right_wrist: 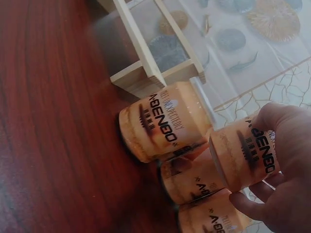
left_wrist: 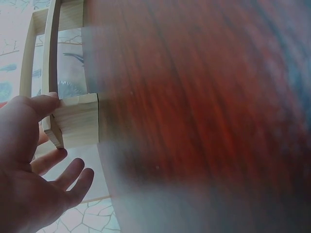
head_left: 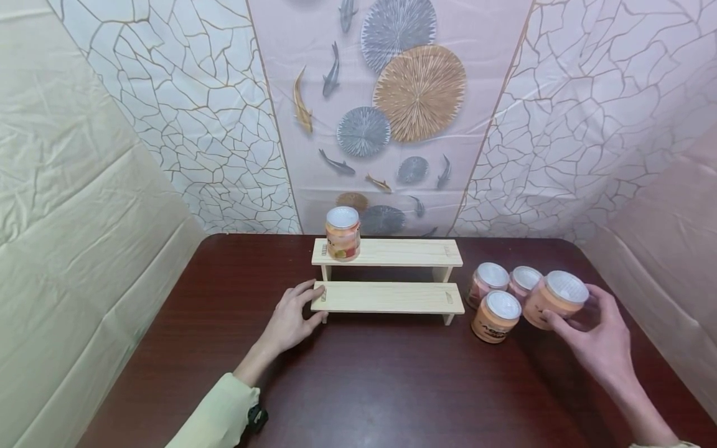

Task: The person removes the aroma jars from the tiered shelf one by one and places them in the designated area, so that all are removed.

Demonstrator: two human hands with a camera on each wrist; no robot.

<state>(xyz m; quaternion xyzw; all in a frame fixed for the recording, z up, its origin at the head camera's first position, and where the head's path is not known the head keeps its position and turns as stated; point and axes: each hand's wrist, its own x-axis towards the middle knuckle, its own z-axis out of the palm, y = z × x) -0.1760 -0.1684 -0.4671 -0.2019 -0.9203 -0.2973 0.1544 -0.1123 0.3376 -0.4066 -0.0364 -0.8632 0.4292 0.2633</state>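
My right hand (head_left: 602, 333) grips an orange jar (head_left: 554, 302) with a white lid by its side. In the right wrist view that jar (right_wrist: 245, 155) is held raised off the table, among the others. Beside it stand three similar jars, the nearest a lettered orange jar (head_left: 495, 316). My left hand (head_left: 290, 317) holds the left end of the lower board of a pale wooden two-step rack (head_left: 386, 297). Thumb and fingers lie on either side of that board end in the left wrist view. One more jar (head_left: 343, 234) stands on the left end of the upper board.
The rack and jars stand on a dark red-brown table (head_left: 392, 386). Behind rises a patterned cloth wall (head_left: 414, 168) with fish and round leaves. Plain cloth side walls (head_left: 67, 218) flank the table left and right.
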